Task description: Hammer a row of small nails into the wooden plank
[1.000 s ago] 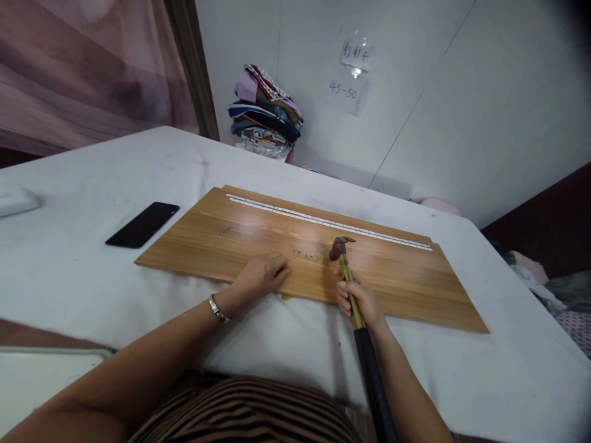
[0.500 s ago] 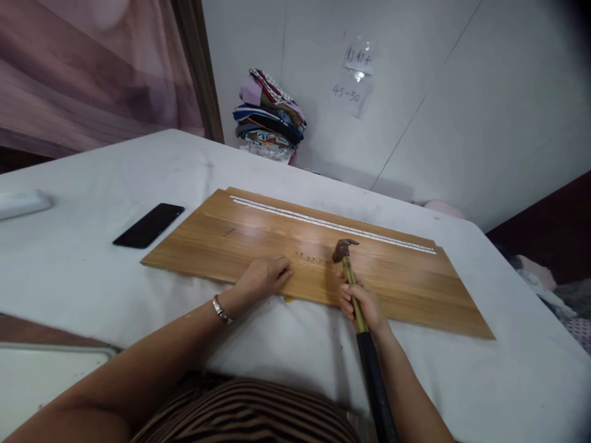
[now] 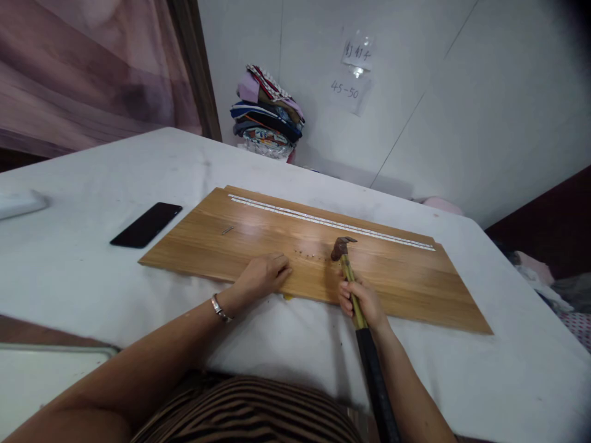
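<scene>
My stripy shirt (image 3: 244,412) is right at the bottom, closest to me. My two arms reach out from there over the white table (image 3: 92,283).

My right hand (image 3: 362,301) is closed tight around the hammer (image 3: 367,352). I hold it where the yellow part of the handle meets the black part. The black end points back at me. The brown hammer head (image 3: 340,248) sits down on the wooden board (image 3: 415,289), a bit past my fingers.

My left hand (image 3: 263,275) lies palm down on the near edge of the board. The fingers are bent a little and press on the wood. I have a bracelet (image 3: 218,307) on that wrist.

Between my left hand and the hammer head there is a short row of tiny nails (image 3: 307,253) in the board. They are too small to count. One loose nail (image 3: 226,231) lies flat on the board, off to the left.

A long white strip (image 3: 332,223) runs along the far edge of the board.

A black phone (image 3: 146,224) lies on the table just left of the board, not touching it.

Far away, a pile of folded clothes (image 3: 268,114) leans by the white wall. Paper notes (image 3: 353,67) are stuck on the wall to the right of the pile.
</scene>
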The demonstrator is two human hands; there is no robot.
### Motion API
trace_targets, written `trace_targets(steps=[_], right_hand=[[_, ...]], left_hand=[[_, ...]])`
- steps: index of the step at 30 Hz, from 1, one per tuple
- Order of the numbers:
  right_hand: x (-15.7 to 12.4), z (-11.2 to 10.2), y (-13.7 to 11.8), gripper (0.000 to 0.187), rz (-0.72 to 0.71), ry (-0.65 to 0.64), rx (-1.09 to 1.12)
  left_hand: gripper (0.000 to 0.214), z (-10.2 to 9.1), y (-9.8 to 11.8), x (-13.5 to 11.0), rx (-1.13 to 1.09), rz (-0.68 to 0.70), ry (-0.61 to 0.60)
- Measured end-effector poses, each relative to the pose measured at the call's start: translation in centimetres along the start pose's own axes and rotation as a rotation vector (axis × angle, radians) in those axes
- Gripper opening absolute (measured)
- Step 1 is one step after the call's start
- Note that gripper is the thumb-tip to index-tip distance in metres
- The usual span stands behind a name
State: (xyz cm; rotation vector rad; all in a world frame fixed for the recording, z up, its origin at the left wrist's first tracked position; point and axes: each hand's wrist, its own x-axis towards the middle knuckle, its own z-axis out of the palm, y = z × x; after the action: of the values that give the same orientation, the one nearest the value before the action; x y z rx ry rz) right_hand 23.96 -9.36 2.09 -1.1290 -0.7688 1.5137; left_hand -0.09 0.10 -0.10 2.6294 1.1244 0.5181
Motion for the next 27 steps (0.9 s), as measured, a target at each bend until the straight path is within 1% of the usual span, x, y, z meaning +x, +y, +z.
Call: trace_targets(steps=[6, 18, 22, 27], right_hand=[[0.01, -0.15, 0.12, 0.035, -0.006, 0.021, 0.002], [0.05, -0.24, 0.31, 0.034, -0.007, 0.016, -0.004], [-0.16, -0.12, 0.09, 0.034, -0.016, 0.019, 0.003], [-0.11, 0.02, -0.14, 0.033, 0.01, 0.02, -0.008]], left_hand=[[0.023, 0.32, -0.2, 0.01, 0.002, 0.01, 0.011], [0.023, 0.5, -0.39, 0.0, -0.008, 0.009, 0.001], [0.022, 0.33, -0.3, 0.06, -0.002, 0.006, -0.01], [0.023, 0.08, -0.08, 0.09, 0.015, -0.005, -0.022]])
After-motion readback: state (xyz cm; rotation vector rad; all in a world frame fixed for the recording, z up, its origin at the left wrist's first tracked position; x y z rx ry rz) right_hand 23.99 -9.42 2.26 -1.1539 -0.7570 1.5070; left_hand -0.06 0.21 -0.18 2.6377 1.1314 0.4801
